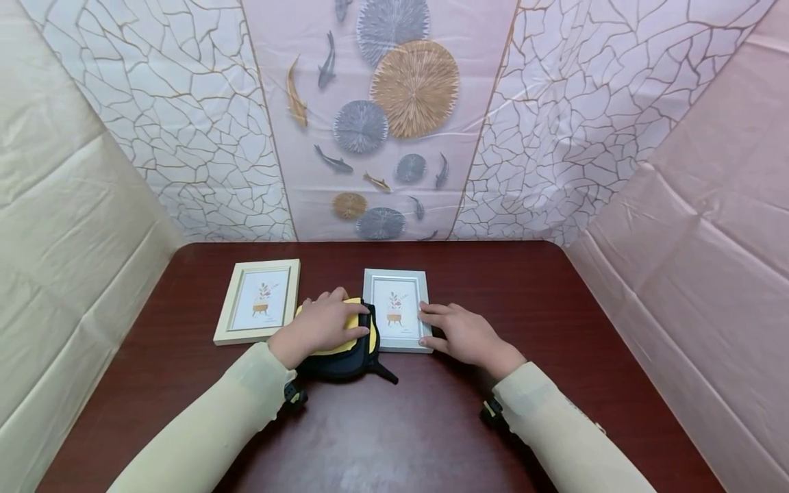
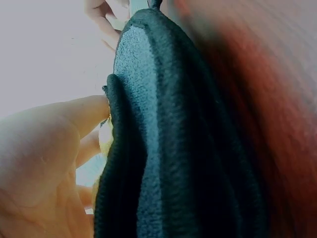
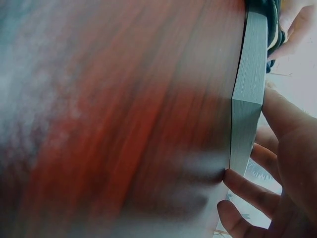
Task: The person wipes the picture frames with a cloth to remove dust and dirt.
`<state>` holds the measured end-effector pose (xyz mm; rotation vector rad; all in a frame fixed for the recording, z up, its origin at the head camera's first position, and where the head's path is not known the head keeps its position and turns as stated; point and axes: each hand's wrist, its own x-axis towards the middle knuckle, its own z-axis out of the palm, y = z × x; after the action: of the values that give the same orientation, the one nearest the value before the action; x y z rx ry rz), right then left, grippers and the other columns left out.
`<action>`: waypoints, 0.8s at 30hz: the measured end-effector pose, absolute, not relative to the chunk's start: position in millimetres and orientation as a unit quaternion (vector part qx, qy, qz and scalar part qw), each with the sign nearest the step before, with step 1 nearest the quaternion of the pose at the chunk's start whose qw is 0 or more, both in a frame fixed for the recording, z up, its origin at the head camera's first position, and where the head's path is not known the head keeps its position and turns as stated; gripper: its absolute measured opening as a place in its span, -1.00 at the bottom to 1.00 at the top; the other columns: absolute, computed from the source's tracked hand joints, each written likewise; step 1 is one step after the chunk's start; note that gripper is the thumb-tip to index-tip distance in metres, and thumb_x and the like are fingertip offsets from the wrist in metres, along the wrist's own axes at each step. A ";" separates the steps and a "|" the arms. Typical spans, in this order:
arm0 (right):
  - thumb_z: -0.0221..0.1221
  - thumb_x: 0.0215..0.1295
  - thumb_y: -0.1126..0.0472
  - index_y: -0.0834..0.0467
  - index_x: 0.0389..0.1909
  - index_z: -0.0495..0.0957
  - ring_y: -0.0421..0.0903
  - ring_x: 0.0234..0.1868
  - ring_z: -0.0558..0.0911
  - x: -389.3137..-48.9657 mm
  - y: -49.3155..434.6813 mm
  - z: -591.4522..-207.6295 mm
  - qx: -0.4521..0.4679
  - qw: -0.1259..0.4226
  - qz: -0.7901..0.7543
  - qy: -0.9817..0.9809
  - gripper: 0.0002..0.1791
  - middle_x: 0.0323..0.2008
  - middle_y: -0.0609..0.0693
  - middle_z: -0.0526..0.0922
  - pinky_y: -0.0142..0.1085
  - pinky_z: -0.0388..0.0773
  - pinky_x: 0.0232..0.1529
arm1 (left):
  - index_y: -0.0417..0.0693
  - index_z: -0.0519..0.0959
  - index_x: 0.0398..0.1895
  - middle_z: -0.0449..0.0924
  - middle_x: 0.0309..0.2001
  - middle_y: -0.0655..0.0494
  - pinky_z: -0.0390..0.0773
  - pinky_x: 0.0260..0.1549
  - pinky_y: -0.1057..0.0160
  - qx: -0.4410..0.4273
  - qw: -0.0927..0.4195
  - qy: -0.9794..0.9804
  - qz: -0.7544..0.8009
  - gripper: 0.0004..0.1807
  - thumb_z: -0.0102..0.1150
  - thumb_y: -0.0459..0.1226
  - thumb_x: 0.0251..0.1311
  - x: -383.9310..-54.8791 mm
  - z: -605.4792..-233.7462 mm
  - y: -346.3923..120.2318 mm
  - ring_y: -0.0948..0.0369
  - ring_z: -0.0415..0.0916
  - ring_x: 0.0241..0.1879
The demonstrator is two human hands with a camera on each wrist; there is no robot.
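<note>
A black-and-yellow fabric item (image 1: 335,367) with a black strap lies left of centre on the table. My left hand (image 1: 327,319) grips it from above, thumb and fingertips at its black band. In the left wrist view its thick dark edge and fuzzy grey-blue side (image 2: 136,64) fill the middle; its exact kind is unclear. Beside it, partly overlapped, lies a light grey picture frame (image 1: 394,345) with a potted-plant picture. My right hand (image 1: 462,332) touches the frame's right side with extended fingers and thumb, also visible along the frame edge (image 3: 247,84) in the right wrist view.
A cream picture frame (image 1: 231,335) with a similar plant picture lies to the left, close to my left hand. The dark red wooden table (image 1: 394,438) extends towards me. Patterned cloth (image 1: 394,164) hangs behind the table, with plain cloth at both sides.
</note>
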<state>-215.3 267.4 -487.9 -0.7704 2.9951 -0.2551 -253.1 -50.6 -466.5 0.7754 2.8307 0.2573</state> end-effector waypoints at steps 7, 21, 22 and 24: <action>0.34 0.56 -0.18 0.08 0.56 0.54 0.28 0.51 0.49 -215.4 267.0 -487.3 -0.248 0.020 -0.085 0.965 -0.30 0.61 0.00 0.43 0.17 0.56 0.34 | 0.42 0.66 0.46 0.51 0.30 -0.06 0.46 0.21 -0.42 0.263 0.086 0.957 0.085 -0.45 0.25 0.27 0.51 -244.0 -466.5 -51.8 -0.04 0.52 0.15; 0.33 0.56 -0.19 0.07 0.56 0.55 0.27 0.49 0.52 -216.4 266.8 -488.9 -0.245 0.019 -0.079 0.966 -0.31 0.60 -0.01 0.45 0.16 0.60 0.29 | 0.42 0.68 0.43 0.52 0.27 -0.06 0.46 0.23 -0.46 0.268 0.071 0.957 0.088 -0.46 0.28 0.27 0.49 -231.4 -470.7 -53.8 -0.05 0.52 0.16; 0.33 0.56 -0.19 0.06 0.55 0.56 0.27 0.50 0.51 -216.3 266.7 -488.7 -0.244 0.019 -0.080 0.966 -0.31 0.60 -0.01 0.45 0.17 0.60 0.29 | 0.42 0.68 0.43 0.52 0.27 -0.05 0.46 0.23 -0.46 0.268 0.070 0.957 0.089 -0.46 0.28 0.27 0.49 -230.8 -471.0 -54.1 -0.05 0.52 0.16; 0.34 0.56 -0.18 0.07 0.55 0.56 0.27 0.50 0.51 -216.1 266.5 -488.3 -0.245 0.017 -0.081 0.966 -0.31 0.60 0.00 0.46 0.17 0.60 0.29 | 0.41 0.68 0.43 0.52 0.27 -0.05 0.46 0.23 -0.46 0.269 0.070 0.956 0.090 -0.46 0.27 0.26 0.50 -229.5 -471.1 -54.5 -0.05 0.52 0.15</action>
<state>-216.1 266.5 -488.3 -0.7623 3.0012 -0.2509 -229.5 -54.5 -471.1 0.8084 2.8781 0.2706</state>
